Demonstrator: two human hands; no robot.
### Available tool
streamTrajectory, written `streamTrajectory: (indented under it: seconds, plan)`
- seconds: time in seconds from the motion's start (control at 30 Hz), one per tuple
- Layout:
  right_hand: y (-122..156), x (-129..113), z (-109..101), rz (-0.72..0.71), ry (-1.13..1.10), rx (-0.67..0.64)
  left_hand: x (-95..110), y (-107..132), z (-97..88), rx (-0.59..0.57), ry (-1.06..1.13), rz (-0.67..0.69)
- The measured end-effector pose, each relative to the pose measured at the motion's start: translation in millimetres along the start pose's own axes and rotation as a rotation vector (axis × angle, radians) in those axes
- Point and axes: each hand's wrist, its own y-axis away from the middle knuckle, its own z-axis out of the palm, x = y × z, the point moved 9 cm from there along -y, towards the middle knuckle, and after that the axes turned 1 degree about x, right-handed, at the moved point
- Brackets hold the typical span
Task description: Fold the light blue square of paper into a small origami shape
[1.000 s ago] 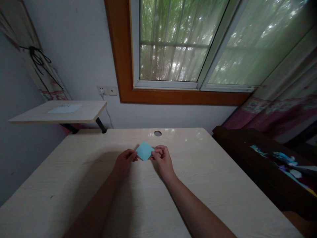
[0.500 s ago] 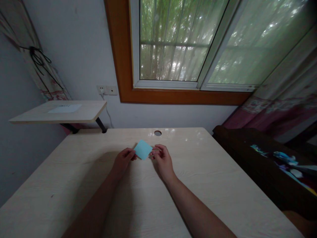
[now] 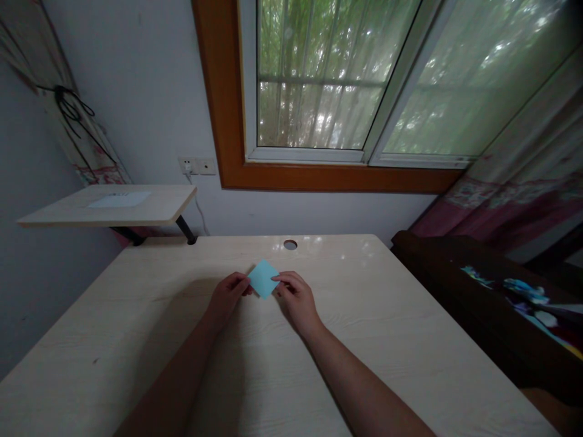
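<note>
A small light-blue square of paper [image 3: 263, 277] is held just above the pale wooden table [image 3: 136, 340], one corner pointing away from me. My left hand [image 3: 228, 297] pinches its left corner with curled fingers. My right hand [image 3: 296, 297] grips its right side, fingers folded over the edge and covering that corner. Both forearms reach in from the bottom of the view.
A round cable hole [image 3: 290, 244] sits near the table's far edge. A small raised shelf [image 3: 150, 209] with a white sheet [image 3: 119, 199] stands at the back left. A dark wooden bed frame [image 3: 455, 285] runs along the right. A window and wall socket [image 3: 197, 165] lie behind.
My right hand's fingers have closed further over the paper's right corner, and the paper has dropped slightly toward the table. My left hand has barely moved.
</note>
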Motion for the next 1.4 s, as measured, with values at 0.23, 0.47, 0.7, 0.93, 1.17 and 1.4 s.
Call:
streamTrajectory:
  seconds: [0.23, 0.47, 0.7, 0.93, 1.17, 1.4]
  plan:
    - [-1.2, 2.6, -2.3, 0.025, 0.003, 0.018, 1.4, 0.5, -0.7, 0.022, 0.073, 0.017]
    - [-0.1, 4.7, -4.9, 0.037, -0.015, 0.031, 6.8, 4.2, 0.6, -0.012, 0.29, 0.112]
    - [-1.9, -1.9, -4.1, 0.001, -0.017, 0.019, 9.8, 4.3, 8.7, -0.103, 0.126, 0.222]
    - [-2.8, -4.2, -2.2, -0.021, -0.018, 0.011, 5.6, 1.9, 7.2, -0.081, 0.096, 0.17]
    - [-2.3, -5.7, 5.6, -0.009, -0.038, -0.057, 2.7, 2.2, 7.5, -0.087, 0.045, 0.14]
    - [-1.6, -6.8, 7.0, 0.024, -0.061, -0.07, 1.6, 3.7, 11.4, -0.124, -0.015, 0.149]
